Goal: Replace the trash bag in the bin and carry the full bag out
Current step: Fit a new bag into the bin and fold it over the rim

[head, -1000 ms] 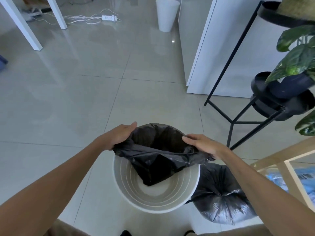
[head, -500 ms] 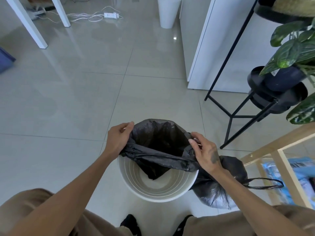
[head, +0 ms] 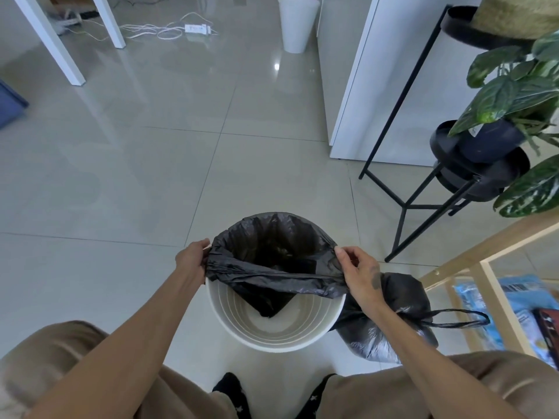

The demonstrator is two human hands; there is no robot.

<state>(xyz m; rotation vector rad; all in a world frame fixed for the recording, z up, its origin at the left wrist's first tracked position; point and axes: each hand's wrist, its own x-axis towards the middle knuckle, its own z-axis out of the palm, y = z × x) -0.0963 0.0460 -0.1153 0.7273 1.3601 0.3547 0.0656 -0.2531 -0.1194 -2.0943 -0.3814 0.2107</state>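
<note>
Stretching black liner (head: 272, 267) over bin (head: 272, 337)

full bag (head: 390, 337) partly hidden behind right forearm and bin (head: 273, 343), blue packaging (head: 508, 300) blurred, cut off

Bin (head: 273, 340): white, pale concentric rings on inner wall. New bag (head: 272, 267): black, matte, creased. Full bag (head: 390, 325): black, glossy grey sheen on wrinkles. Floor (head: 136, 182): pale grey-green glossy tiles, thin dark grout lines. Second bin (head: 298, 24): white. Cabinet (head: 378, 86): white. Plant stand (head: 405, 204): black frame. Pot (head: 487, 145): dark navy. Leaves (head: 508, 92): deep green, lighter mottling. Basket (head: 514, 13): straw tan. Trousers (head: 484, 382): tan. Socks (head: 233, 391): black, small pale star pattern. Cables (head: 157, 30): white.
</note>
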